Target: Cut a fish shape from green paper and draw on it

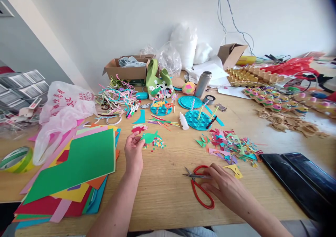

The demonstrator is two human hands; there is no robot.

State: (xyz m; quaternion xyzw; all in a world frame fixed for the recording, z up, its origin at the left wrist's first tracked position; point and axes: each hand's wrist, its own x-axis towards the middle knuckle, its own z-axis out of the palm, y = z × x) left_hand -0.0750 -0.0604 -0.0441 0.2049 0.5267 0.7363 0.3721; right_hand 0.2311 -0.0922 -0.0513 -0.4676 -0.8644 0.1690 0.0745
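My left hand [134, 152] pinches a green paper fish [149, 138] between thumb and fingers. The fish hovers over small round paper dots [158, 143] in several colours. A dark pink paper cutout [139, 129] lies just behind that hand. My right hand [219, 181] is closed around a slim silver pointed tool [203, 176], perhaps tweezers. Its tip overlaps red-handled scissors [205, 199], which lie with blades apart on the table. Whether my fingers also touch the scissors' handles I cannot tell.
Coloured paper sheets [86, 156] are stacked at the left. Paper scraps [231, 144] and two dark phones [288, 181] lie to the right. Behind stand blue discs with twisted stems [198, 119], a metal flask [203, 84], and a pile of pipe cleaners [118, 97].
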